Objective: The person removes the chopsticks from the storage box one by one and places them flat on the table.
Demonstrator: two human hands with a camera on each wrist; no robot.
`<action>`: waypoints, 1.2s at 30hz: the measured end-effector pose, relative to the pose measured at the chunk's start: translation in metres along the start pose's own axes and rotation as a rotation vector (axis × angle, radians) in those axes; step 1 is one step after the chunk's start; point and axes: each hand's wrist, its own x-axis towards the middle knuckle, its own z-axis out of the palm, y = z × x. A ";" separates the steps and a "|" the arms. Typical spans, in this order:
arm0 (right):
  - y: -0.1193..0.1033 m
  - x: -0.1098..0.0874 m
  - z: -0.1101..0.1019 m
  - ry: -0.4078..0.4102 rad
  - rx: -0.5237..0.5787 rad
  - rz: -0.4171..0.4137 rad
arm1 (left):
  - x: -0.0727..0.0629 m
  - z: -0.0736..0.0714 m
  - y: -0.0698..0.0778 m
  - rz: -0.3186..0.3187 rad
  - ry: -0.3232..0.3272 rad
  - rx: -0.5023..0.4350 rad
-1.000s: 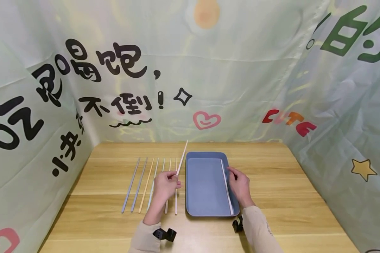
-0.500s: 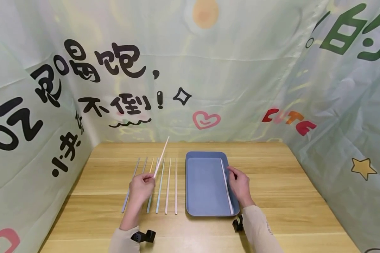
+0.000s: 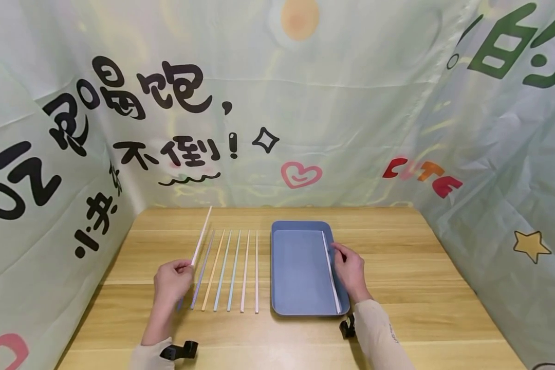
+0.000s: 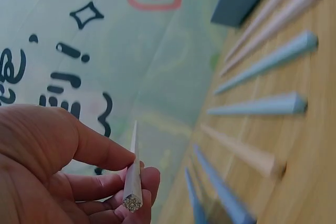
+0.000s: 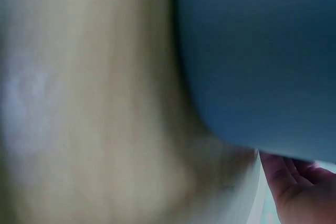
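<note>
My left hand [image 3: 172,280] pinches a pale pinkish-white chopstick [image 3: 202,235] between thumb and fingers, its thin end tilted up and away. In the left wrist view its thick end [image 4: 132,202] faces the camera. The hand hovers over the left end of a row of chopsticks, covering much of the leftmost blue-purple one. Rightward lie another blue-purple chopstick [image 3: 202,272], a yellow one [image 3: 213,270], light blue ones [image 3: 234,270] and pink ones [image 3: 257,272]. My right hand [image 3: 350,272] holds the right rim of a blue tray [image 3: 296,272]. Inside, pale chopstick material [image 3: 331,272] lies along the right side.
The wooden table [image 3: 411,288] extends to both sides of the tray and the row. Printed cloth [image 3: 342,118] hangs behind the table and along both sides. A dark wrist camera [image 3: 179,351] sits at the left sleeve, another [image 3: 347,327] at the right.
My left hand has carried the pale chopstick leftward, from beside the tray across the row to its left end, and lowered its tip. My right hand has stayed at the tray's rim.
</note>
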 end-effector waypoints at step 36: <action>0.001 0.000 0.000 0.003 -0.010 0.001 | 0.015 -0.027 -0.055 -0.018 -0.004 0.274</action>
